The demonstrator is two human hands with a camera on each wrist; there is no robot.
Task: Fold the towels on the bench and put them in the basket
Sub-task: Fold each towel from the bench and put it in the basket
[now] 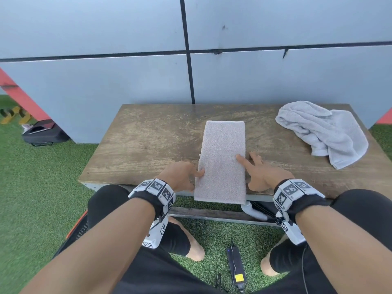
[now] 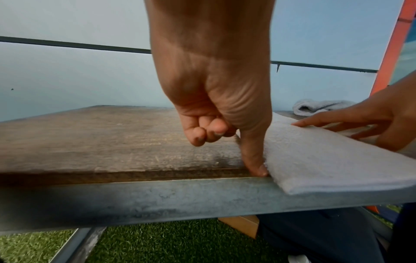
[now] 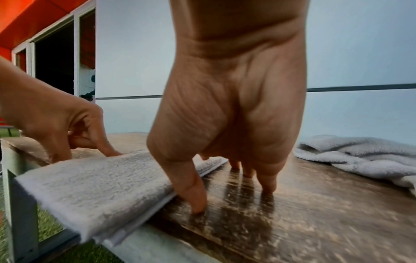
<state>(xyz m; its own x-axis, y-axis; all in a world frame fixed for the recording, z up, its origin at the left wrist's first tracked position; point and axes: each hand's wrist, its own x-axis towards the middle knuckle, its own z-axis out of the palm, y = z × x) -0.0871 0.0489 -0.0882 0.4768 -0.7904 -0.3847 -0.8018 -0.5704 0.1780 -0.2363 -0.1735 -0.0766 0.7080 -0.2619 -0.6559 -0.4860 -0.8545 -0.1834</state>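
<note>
Flanking folded towel [image 1: 221,160], hands [image 1: 182,176] seemingly touching.

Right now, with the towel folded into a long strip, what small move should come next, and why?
Probably pinch the near end of the folded towel and fold it away onto the far end. It lies as a long strip on the bench, its near end overhanging the front edge, and the left hand and right hand flank it there.

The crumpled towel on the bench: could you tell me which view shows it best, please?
The head view: the whole crumpled towel is visible on the bench. The right wrist view crops part of it; the left wrist view shows only a sliver.
</note>
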